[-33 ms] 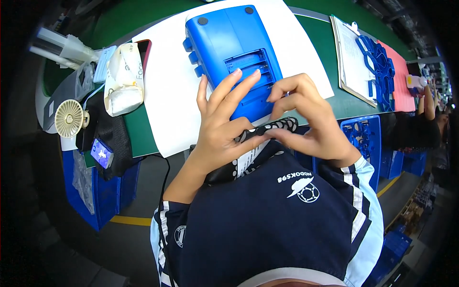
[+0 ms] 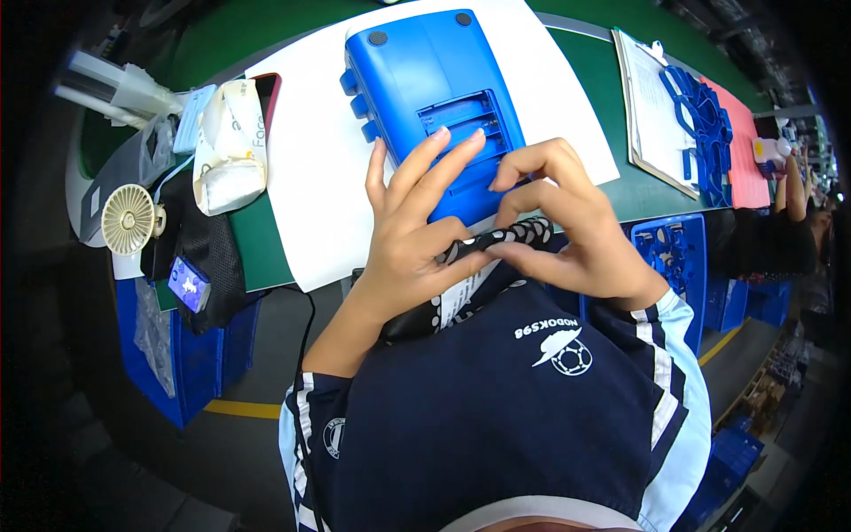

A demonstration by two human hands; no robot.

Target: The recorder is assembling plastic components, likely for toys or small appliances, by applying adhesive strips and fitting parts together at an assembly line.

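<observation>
cloth (image 2: 532, 231): looking light and limp; being pinched by left hand (image 2: 403, 244) and right hand (image 2: 589, 232), close together; likely handling best by edge.

My green bench (image 2: 598, 80) bears a white sheet (image 2: 310, 168) at twelve, soft packet (image 2: 232, 142) at ten, clipboard (image 2: 654, 120) at two.

Blue housing (image 2: 425, 75), open compartment (image 2: 456, 115) facing up, on white sheet (image 2: 310, 204), black white-dotted strip (image 2: 532, 231) between fingers (image 2: 536, 260).

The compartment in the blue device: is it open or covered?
Open: the compartment in the blue device has no cover on, and its inside shows past the left hand.
</observation>
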